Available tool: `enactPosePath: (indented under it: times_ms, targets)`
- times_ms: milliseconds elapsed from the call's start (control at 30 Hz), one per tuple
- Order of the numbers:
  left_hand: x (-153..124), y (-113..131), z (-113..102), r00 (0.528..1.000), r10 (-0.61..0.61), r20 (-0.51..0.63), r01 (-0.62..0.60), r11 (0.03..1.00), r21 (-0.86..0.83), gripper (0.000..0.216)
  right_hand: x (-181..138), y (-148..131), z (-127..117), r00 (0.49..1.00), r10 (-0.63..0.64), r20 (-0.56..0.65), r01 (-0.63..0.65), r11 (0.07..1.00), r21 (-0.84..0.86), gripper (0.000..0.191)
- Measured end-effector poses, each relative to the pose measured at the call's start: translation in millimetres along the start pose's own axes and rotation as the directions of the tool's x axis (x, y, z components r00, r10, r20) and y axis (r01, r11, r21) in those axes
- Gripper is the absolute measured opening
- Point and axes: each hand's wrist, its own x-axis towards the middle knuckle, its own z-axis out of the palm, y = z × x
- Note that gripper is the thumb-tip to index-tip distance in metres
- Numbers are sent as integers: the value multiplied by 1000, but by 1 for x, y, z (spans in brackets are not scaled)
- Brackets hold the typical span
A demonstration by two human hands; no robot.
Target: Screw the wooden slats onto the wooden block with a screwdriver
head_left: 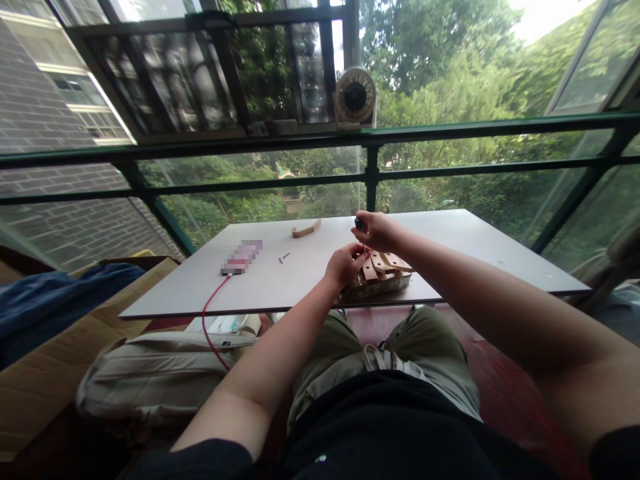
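Note:
My left hand is closed on a wooden assembly of slats that rests near the front edge of the white table. My right hand hovers just above it, fingers wrapped round a small dark tool, probably a screwdriver handle. Two small screws lie on the table to the left of my hands. A single curved wooden piece lies farther back.
A phone with a red cable lies at the table's left. Below are a beige bag, a cardboard box and blue cloth. Green railings and glass close the far side; a small fan sits on the sill.

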Motion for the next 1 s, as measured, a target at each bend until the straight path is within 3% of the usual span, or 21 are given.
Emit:
enactPosePath:
  times_ms: [367,500,667,733,867,1000]
  targets:
    - [-1,1,-2,999,-12,-32,10,999,-46,16,-5,6,1,1000,14,-6,-13,992,123,24]
    - [-1,-2,-2,999,-13,-44,12,999,-36,18,-5,9,2,1000,-4,24,-1,974,226,21]
    - [-1,-6,-1,999,-12,-47,12,1000,-20,18,-3,10,3,994,-46,99,5,923,385,37]
    - [-1,-7,0,999,-11,-47,10,1000,-17,18,-1,10,2,988,-75,132,12,908,419,33]
    - [0,-9,2,999,-2,-48,2,1000,-14,16,2,11,-2,987,-83,135,22,916,401,17]
    - [0,-9,2,999,6,-44,-7,1000,-6,17,3,12,-5,993,-57,102,25,955,294,15]
